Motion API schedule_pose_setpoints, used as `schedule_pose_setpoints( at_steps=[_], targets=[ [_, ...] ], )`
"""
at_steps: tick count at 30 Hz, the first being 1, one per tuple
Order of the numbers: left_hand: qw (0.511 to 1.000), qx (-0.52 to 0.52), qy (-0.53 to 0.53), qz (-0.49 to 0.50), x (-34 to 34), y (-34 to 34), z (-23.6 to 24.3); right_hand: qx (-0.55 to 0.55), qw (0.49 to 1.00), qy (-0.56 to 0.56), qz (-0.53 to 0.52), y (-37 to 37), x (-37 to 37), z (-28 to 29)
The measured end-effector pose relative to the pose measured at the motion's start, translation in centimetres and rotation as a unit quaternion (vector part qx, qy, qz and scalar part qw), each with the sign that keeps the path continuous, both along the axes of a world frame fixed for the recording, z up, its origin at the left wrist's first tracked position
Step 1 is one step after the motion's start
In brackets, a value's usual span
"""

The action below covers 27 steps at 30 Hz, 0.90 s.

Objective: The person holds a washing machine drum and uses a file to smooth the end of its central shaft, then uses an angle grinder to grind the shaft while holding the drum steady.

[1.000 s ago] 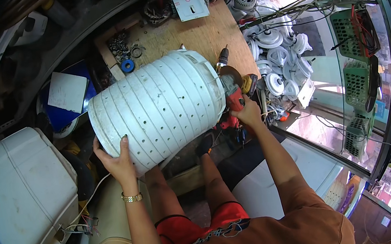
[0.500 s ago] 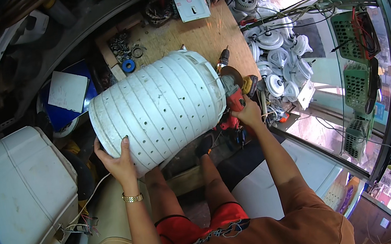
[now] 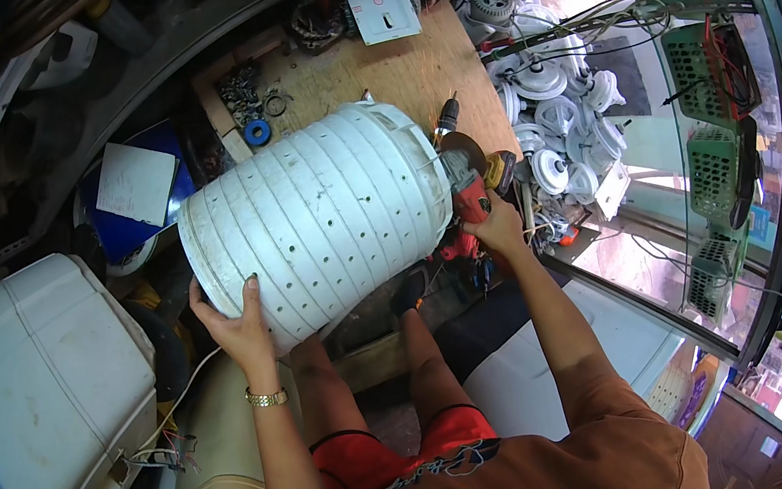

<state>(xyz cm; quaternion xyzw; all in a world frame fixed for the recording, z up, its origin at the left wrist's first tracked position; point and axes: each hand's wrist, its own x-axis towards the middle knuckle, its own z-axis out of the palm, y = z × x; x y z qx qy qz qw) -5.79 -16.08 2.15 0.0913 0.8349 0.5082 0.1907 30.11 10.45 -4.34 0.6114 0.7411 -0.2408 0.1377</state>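
Left hand (image 3: 240, 330): clasped on near left end of white drum (image 3: 316, 215), thumb against perforated wall; on its side, between both hands. Right hand (image 3: 502, 226): wrapped around red grinder (image 3: 472, 200), with disc (image 3: 466, 145) just ahead, close to drum rim; contact not discernible. Beyond right hand: drill (image 3: 448, 116) on bench (image 3: 366, 76). Far beyond left hand: blue ring (image 3: 256, 132).

We see cluttered workshop: bench (image 3: 391, 72), metal bits (image 3: 237, 90) piled on it, drill (image 3: 448, 114), grinder (image 3: 473, 204), drum (image 3: 317, 220), white parts (image 3: 550, 170) heaped alongside, green baskets (image 3: 695, 72) at right.
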Motion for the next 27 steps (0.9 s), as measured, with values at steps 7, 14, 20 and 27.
schedule_pose_setpoints(
  at_steps=[7,14,20,27],
  targets=[
    [1.000,0.009,-0.007,0.000,0.0,0.1,0.0,0.010,1.000,-0.005,0.003,-0.4,0.9,-0.1],
    [1.000,0.001,0.018,0.001,0.2,-0.2,-0.2,0.011,1.000,0.002,0.006,0.0,0.0,0.5],
    [1.000,-0.004,0.008,0.002,0.2,-0.1,-0.1,0.018,1.000,-0.020,0.013,-0.5,0.8,0.2],
    [1.000,0.000,0.007,0.006,0.5,-0.1,0.0,0.006,1.000,0.005,0.000,0.0,0.6,0.0]
  ],
)
